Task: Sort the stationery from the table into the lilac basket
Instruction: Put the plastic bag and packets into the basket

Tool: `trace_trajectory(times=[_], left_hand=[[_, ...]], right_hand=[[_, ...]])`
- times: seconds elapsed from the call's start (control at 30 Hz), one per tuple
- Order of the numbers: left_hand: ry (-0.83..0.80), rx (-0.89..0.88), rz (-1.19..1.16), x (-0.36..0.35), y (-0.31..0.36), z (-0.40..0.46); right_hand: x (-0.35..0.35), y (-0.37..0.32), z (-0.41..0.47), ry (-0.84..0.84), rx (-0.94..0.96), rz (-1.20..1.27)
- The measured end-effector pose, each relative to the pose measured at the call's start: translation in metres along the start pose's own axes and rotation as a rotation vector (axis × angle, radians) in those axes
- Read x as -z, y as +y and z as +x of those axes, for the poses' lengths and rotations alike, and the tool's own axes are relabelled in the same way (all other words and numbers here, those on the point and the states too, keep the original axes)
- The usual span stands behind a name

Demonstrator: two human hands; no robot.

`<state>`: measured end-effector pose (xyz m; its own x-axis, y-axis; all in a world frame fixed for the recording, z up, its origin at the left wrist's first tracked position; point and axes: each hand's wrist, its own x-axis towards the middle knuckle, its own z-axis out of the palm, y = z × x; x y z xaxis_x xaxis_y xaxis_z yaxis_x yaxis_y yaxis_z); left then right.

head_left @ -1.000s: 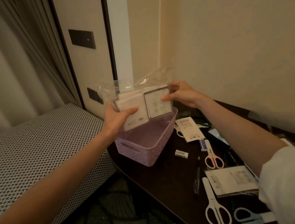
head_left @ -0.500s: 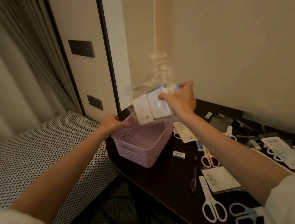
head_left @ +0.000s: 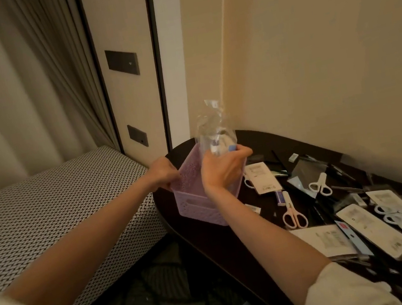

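Packet: clear plastic packet [head_left: 214, 134] is held upright, long axis vertical, directly over the lilac basket [head_left: 195, 201].
Right hand [head_left: 220, 169]: grip closed on the packet's lower end.
Left hand [head_left: 162, 172]: basket's far-left rim is gripped.

Grey curtain [head_left: 8, 86] hangs behind a woven-patterned bench [head_left: 44, 212] (black-and-white weave).

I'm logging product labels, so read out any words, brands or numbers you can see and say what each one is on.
None can be read.
White label cards on the packets beside the lilac basket: printed, too blurred.
Packets at the table's right end: barcode-like print, too small.
Clear packet in the right hand: nothing legible.
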<state>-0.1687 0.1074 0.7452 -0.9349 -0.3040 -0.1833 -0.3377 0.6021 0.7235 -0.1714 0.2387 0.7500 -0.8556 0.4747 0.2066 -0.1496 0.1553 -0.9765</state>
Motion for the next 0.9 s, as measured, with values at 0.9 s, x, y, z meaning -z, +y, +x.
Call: trace_trajectory(times=[0.9], left_hand=[[-0.258, 0.122, -0.699, 0.002, -0.001, 0.007]], right_hand=[[0.001, 0.027, 0.025, -0.800, 0.054, -0.317]])
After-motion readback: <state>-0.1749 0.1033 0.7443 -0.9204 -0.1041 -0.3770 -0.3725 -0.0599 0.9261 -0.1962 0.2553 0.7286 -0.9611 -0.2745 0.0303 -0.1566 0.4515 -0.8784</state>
